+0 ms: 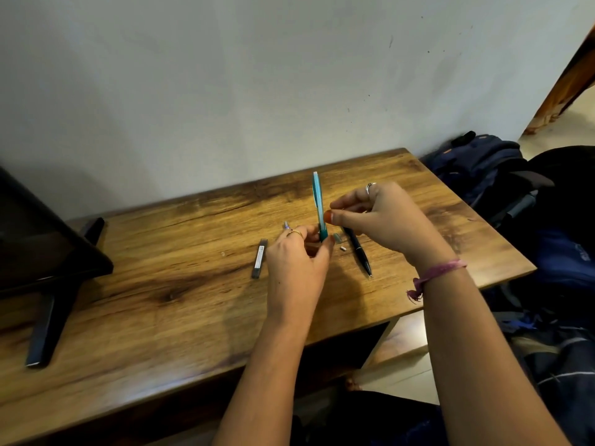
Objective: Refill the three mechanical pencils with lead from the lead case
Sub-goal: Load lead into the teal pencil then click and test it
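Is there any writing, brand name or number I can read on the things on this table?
Nothing is legible.
Lead case: a pale label with print, too small and blurred to read.
Teal pencil, held upright by the left hand: no print visible.
Black pencil: no print visible.
Blue backpack: a faint mark, unreadable.

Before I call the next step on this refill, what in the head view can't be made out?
- Lead between the right hand fingertips: too thin to see.
- Teal pencil lower end: hidden inside the left hand.
- Third pencil: only a tip shows behind the left hand's fingers.
- Lead case: open or shut, and its contents, too small to tell.
- Black pencil upper end: covered by the right hand.
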Available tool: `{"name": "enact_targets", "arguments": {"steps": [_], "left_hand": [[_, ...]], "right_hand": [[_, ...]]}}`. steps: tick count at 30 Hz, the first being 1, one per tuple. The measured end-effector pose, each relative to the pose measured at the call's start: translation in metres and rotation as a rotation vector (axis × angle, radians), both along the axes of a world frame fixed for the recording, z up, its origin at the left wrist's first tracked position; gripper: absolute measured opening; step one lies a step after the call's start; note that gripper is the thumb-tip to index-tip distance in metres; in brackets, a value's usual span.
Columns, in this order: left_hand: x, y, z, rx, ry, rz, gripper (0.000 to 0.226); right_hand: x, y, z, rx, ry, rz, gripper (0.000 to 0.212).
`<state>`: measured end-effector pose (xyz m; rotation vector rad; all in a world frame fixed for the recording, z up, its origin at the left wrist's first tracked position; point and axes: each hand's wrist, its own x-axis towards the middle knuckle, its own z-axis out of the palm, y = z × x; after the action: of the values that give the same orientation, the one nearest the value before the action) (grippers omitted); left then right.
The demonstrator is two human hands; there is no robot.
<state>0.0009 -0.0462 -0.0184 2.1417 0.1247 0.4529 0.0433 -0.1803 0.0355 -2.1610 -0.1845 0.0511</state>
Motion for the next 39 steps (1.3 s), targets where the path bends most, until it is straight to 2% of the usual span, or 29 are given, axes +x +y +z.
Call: {"name": "enact_targets", "arguments": {"steps": [4,8,12,16,19,23,27,39], "left_hand": [[0.002,-0.001,-0.001,0.000,0.015,0.011,0.027],[0.001,0.000,0.000,-0.049,0.015,-0.018,0.025],[0.002,0.015,0.001,-0.056,0.022,-0.025,0.026],[0.003,0.044,0.002,-0.114,-0.087,0.154,0.011],[0.004,0.059,0.000,-0.127,-0.144,0.278,0.009],[0.005,0.063,-0.003,-0.106,-0.126,0.285,0.010],[0.006,0.063,-0.005,-0.111,-0.125,0.277,0.011],[0.009,0.061,-0.007,-0.092,-0.095,0.277,0.010]], "right_hand": [[0.000,0.008,-0.006,0.019,0.120,-0.002,0.018],[0.001,0.011,-0.009,0.077,0.178,-0.045,0.008],[0.005,0.012,-0.013,0.122,0.272,-0.117,0.007],[0.006,0.015,-0.022,-0.027,0.372,-0.115,0.009],[0.008,0.020,-0.029,-0.142,0.367,-0.134,0.014],[0.010,0.028,-0.036,-0.241,0.364,-0.141,0.024],[0.009,0.036,-0.042,-0.358,0.304,-0.132,0.019],[0.009,0.034,-0.041,-0.419,0.247,-0.138,0.020]]}}
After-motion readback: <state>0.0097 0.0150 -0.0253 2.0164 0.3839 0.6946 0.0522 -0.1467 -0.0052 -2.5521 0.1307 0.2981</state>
